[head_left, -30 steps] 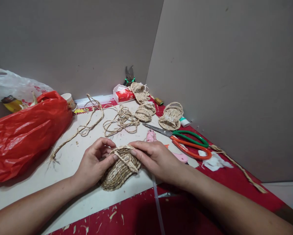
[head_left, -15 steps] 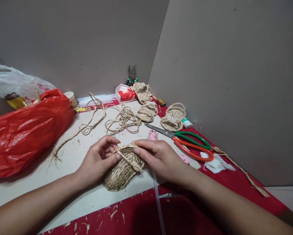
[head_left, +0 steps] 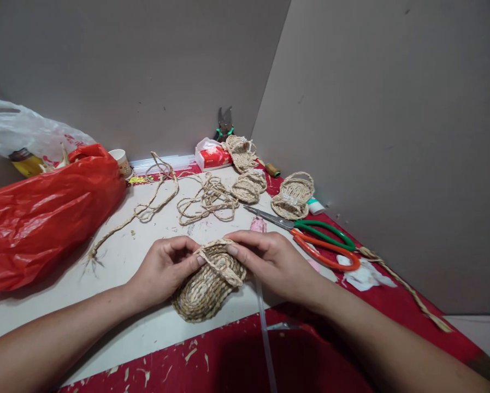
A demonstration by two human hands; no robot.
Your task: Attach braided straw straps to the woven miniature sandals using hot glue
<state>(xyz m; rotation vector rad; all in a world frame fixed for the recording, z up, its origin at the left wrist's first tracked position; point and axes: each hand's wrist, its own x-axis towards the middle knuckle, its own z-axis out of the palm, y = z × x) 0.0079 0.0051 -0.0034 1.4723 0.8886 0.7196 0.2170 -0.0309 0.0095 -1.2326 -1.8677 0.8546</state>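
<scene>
Between my hands is a small oval piece of woven straw [head_left: 201,292], shaped like a slipper, with a braided band across its upper end. My left hand [head_left: 166,270] pinches the band's left end between thumb and fingers. On the other side, my right hand [head_left: 275,262] grips the upper right edge, its thumb on top of the weave. Just beyond my right hand lie a pink glue gun [head_left: 258,224], mostly hidden, and scissors [head_left: 326,240] with one green and one orange handle. Loose straw cord [head_left: 207,199] lies tangled beyond the piece.
A red plastic bag [head_left: 52,213] bulges at the left, near a paper cup [head_left: 120,162]. Woven slippers [head_left: 293,196], a tissue pack [head_left: 214,156] and pruning shears [head_left: 224,124] are at the back. Crumpled tissue [head_left: 367,274] lies right. Walls stand behind.
The view has shifted slightly. My left fingers have closed in more on the band, and both hands still hold the woven piece.
</scene>
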